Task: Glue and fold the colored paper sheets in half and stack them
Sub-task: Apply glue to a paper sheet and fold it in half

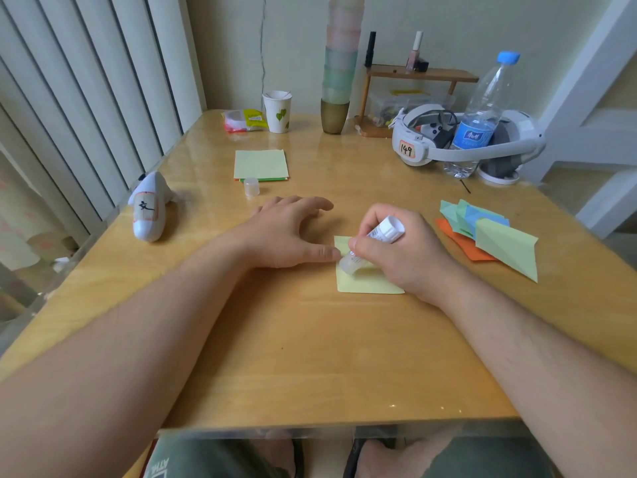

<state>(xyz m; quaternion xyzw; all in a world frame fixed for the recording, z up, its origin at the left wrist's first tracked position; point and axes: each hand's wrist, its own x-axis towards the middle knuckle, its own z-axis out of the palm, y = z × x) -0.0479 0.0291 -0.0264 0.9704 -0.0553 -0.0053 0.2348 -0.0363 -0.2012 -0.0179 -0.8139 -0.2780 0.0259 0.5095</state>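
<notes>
The right hand (396, 257) holds the glue stick (370, 244) in a closed grip, tip down on the yellow sheet (365, 286) at frame center. The left hand (289, 232) lies flat with fingers spread wide, thumb pressing the sheet's left edge. Unfolded sheets (260, 163) and the cap (251, 186) sit at upper center. Folded sheets (489, 236) lie stacked at right on the surface (310, 357).

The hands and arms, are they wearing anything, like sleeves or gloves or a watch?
No. Both arms are bare from the bottom edge of the picture to the wrists, with no sleeves showing. The left hand and right hand wear no gloves, and no rings, watch or bracelet can be seen. The forearms have fine hair on them.
</notes>
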